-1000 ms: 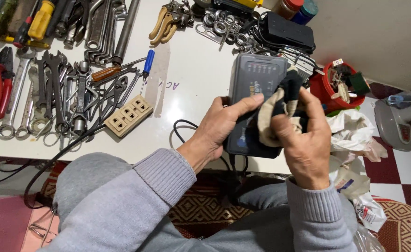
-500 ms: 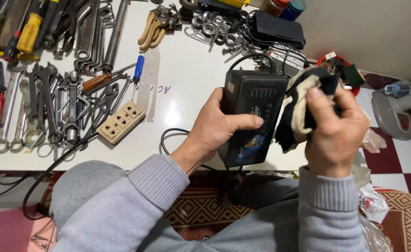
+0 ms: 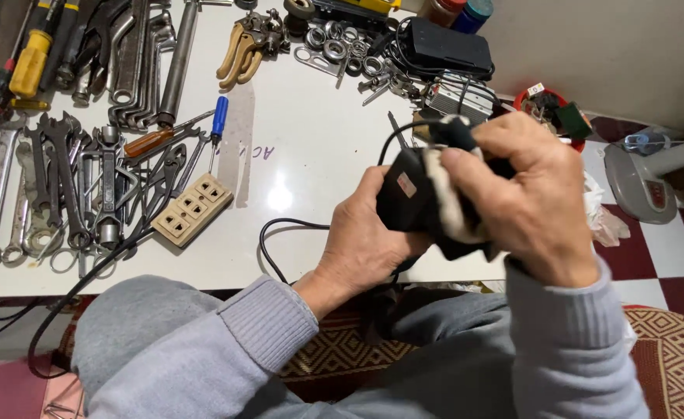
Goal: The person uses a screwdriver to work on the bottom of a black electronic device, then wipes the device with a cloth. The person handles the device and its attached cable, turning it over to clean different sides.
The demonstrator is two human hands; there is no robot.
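Note:
My left hand [image 3: 361, 244] grips a black box-shaped device [image 3: 401, 194] from below, lifted above the front edge of the white table [image 3: 303, 147]. My right hand [image 3: 528, 194] presses a dark and cream cloth [image 3: 444, 203] against the device's side. A black cable [image 3: 280, 233] runs from the device down over the table edge. Most of the device is hidden by my two hands and the cloth.
Wrenches and spanners [image 3: 70, 178] lie spread at the left, with screwdrivers [image 3: 27, 62] behind them. A beige socket strip [image 3: 194, 209] lies near the middle. Pliers [image 3: 241, 50], metal rings and a black case [image 3: 447, 46] sit at the back. A red bowl [image 3: 552, 109] and a fan base [image 3: 641, 174] are at right.
The device has been turned, so its ribbed face no longer shows. My right hand with the cloth moved from the device's right edge over onto its side.

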